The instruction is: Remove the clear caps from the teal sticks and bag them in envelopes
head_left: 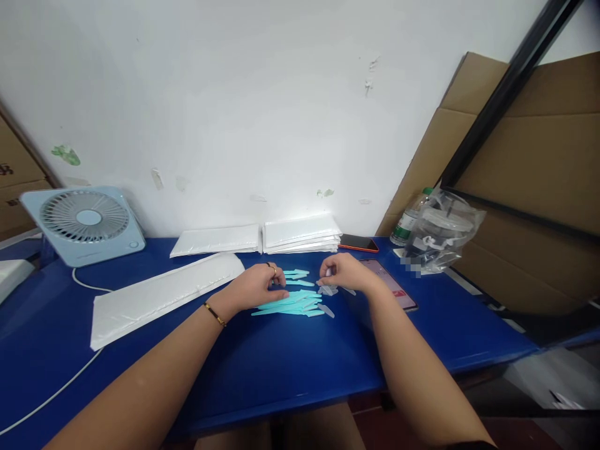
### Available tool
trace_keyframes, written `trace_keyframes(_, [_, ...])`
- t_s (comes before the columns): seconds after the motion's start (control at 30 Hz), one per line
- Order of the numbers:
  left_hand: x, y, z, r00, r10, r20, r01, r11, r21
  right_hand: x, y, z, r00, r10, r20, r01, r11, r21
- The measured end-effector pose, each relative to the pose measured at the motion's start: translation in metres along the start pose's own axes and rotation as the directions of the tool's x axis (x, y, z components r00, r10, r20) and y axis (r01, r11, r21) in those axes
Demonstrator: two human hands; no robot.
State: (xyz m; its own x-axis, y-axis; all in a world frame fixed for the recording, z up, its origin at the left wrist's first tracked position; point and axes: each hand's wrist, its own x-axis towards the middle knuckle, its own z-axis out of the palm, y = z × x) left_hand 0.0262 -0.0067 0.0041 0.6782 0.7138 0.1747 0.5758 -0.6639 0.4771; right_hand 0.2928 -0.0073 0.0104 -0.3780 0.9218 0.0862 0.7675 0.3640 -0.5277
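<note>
Several turquoise eyebrow razors (pixel 293 302) lie in a loose bundle on the blue table, slim handles to the left and heads to the right. My left hand (pixel 260 286) is closed over the handles, its thumb along the top of the bundle. One razor (pixel 300 284) sticks out from its fingertips toward the right. Small translucent blade caps (pixel 327 290) are scattered by the razor heads. Above them my right hand (pixel 344 272) is curled in a pinch, with something whitish and clear, seemingly a blade cap (pixel 329 272), between its fingers. The fingers partly hide it.
White padded envelopes (pixel 300 232) are stacked along the wall, and a longer one (pixel 164 299) lies left. A light blue fan (pixel 87 222) stands at far left. Phones (pixel 391 282) (pixel 359 242), a bottle (pixel 407 220) and a bagged cup (pixel 443 231) are on the right.
</note>
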Motion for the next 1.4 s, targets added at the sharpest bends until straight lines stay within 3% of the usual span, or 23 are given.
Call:
trace_keyframes(0.1, [-0.002, 0.005, 0.000, 0.994, 0.004, 0.110, -0.001, 0.999, -0.033, -0.006, 0.000, -0.002, 0.992, 0.041, 0.122, -0.036, 0.998, -0.045])
trace_keyframes(0.2, [0.000, 0.003, 0.002, 0.993, -0.027, 0.117, 0.033, 0.998, -0.051, -0.006, -0.003, 0.002, 0.987, 0.049, 0.156, -0.039, 0.997, -0.068])
trace_keyframes(0.47, [0.000, 0.001, 0.002, 0.990, -0.047, 0.135, 0.052, 0.998, -0.036, -0.004, -0.002, 0.000, 0.994, 0.001, 0.110, 0.004, 0.999, -0.047])
trace_keyframes(0.7, [-0.001, 0.002, 0.002, 0.991, -0.068, 0.119, 0.067, 0.998, 0.009, -0.005, -0.012, -0.005, 0.996, -0.035, 0.081, 0.025, 0.992, 0.127])
trace_keyframes(0.8, [-0.001, -0.003, 0.003, 0.993, -0.098, 0.072, 0.098, 0.995, -0.003, -0.002, -0.014, -0.002, 0.996, -0.013, 0.088, -0.010, 0.965, 0.262])
trace_keyframes(1.0, [0.000, -0.007, -0.001, 0.985, -0.069, -0.161, 0.081, 0.994, 0.073, 0.002, -0.012, 0.004, 0.991, 0.083, 0.105, -0.127, 0.831, 0.541])
trace_keyframes(1.13, [0.000, -0.006, -0.002, 0.984, -0.048, -0.170, 0.061, 0.995, 0.077, 0.003, -0.015, 0.004, 0.991, 0.086, 0.102, -0.131, 0.763, 0.633])
trace_keyframes(1.4, [0.000, -0.007, -0.003, 0.980, -0.109, -0.164, 0.113, 0.994, 0.012, 0.006, -0.011, 0.011, 1.000, -0.001, -0.026, 0.019, 0.738, 0.674])
